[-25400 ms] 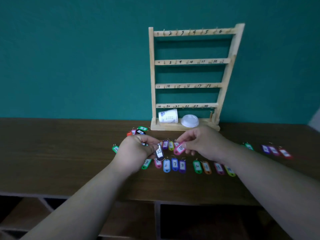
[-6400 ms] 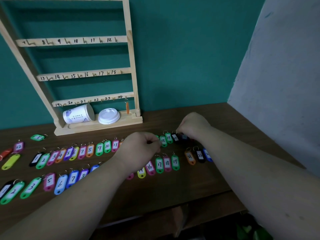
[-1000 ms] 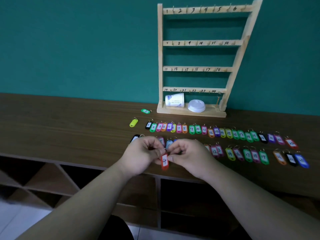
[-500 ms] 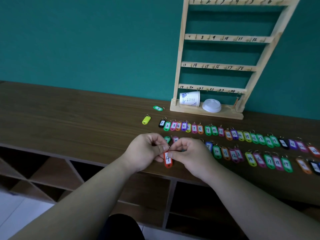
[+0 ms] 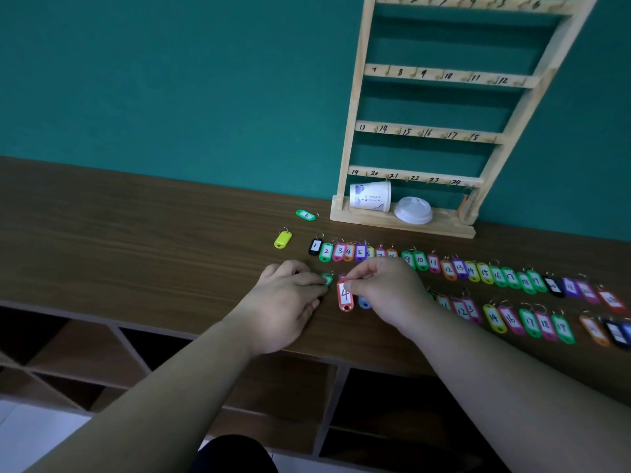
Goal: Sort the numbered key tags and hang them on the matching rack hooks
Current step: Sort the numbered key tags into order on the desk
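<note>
Bare left hand (image 5: 285, 303) and right hand (image 5: 384, 291), bare forearms, dark garment (image 5: 235, 454) below.

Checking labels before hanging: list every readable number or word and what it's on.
"7" to "12": second rack rail
"13" to "18": third rail
"19" to "24": bottom rail
"4": red tag in right hand
"5": lone green tag
"1" to "5", "9" to "17": back row
"14", "16" to "19": front row
Top rail, cup print, farthest tags: blurred.
</note>
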